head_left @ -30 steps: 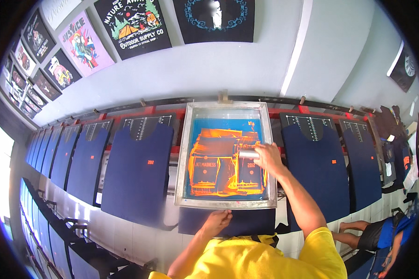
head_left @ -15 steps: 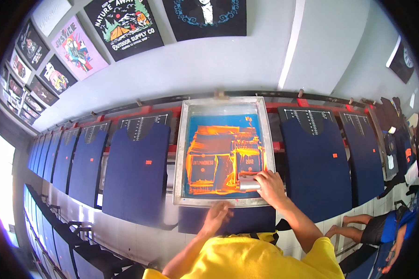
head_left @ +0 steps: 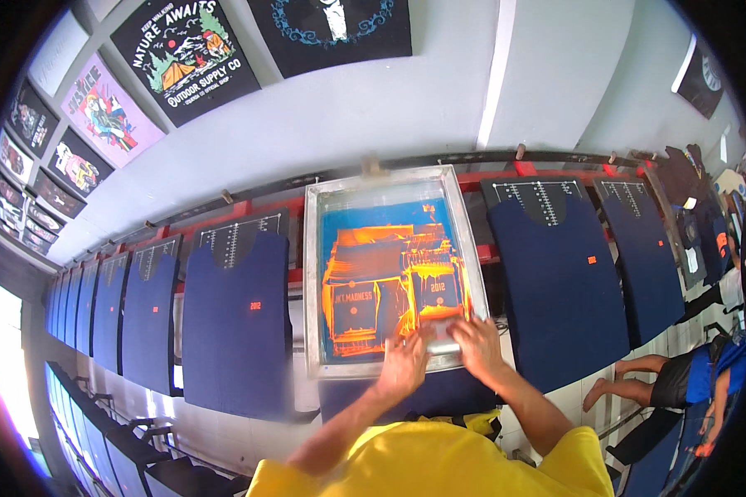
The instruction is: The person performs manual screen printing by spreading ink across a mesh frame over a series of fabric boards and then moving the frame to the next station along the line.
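Note:
Both my hands are at a short metal squeegee (head_left: 442,339) near the front right of a screen-printing frame (head_left: 312,273). My right hand (head_left: 478,348) grips the squeegee's right end; my left hand (head_left: 404,363) has its fingers closed round the left end. The frame has a silver rim and blue mesh (head_left: 344,217). Orange ink (head_left: 375,235) is smeared thickly over the mesh, around dark panels with lettering. Navy fabric (head_left: 352,399) shows below the frame's front edge. My hands hide the squeegee's ends and part of its blade.
Navy shirts on boards line up left (head_left: 234,331) and right (head_left: 559,290), each bearing a small orange print. A red rail (head_left: 524,169) runs behind them. Another person (head_left: 663,377) is at the far right. More boards (head_left: 108,431) stand at the lower left.
My left hand has come up from the frame's front edge onto the squeegee. My right hand has drawn the squeegee slightly toward me. The view has shifted a little.

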Tool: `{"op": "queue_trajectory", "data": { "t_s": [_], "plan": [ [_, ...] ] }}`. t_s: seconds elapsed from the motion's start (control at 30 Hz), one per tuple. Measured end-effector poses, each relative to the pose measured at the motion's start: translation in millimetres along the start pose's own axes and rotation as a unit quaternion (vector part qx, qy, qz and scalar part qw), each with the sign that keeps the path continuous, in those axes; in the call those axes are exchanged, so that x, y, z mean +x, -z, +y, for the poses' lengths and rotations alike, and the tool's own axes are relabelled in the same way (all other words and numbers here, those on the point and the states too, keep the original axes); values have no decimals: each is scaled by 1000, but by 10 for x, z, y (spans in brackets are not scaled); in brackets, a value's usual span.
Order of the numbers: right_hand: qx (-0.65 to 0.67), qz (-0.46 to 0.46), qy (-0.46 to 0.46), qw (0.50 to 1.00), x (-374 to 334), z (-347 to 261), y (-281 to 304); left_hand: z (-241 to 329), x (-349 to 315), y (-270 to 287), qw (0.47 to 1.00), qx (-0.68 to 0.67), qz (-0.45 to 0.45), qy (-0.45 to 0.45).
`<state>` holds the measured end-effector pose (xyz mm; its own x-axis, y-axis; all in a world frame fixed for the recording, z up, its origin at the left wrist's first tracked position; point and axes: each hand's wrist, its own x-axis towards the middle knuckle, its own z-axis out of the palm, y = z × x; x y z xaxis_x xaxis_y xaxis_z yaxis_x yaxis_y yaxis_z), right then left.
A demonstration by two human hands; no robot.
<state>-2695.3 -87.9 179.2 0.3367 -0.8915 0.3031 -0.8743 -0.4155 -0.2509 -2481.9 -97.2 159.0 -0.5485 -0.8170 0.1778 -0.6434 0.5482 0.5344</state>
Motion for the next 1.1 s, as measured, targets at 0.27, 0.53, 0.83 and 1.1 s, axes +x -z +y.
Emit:
{"op": "queue_trajectory", "data": {
  "t_s": [0.27, 0.53, 0.83, 1.1],
  "plan": [
    [-16, -5, -6, 1000, 1237, 744, -104, -562, 1343, 255, 998, -48, 1, 50],
    [17, -32, -12, 999, 148, -57, 224, 74, 144, 366, 999, -11, 24, -43],
    [-9, 9, 13, 1000, 486, 305, -161, -287, 511, 19, 992, 9, 113, -54],
    [-22, -87, 7, 996, 1591, 712, 25, -666, 1372, 308, 993, -26, 116, 21]
  ]
}}
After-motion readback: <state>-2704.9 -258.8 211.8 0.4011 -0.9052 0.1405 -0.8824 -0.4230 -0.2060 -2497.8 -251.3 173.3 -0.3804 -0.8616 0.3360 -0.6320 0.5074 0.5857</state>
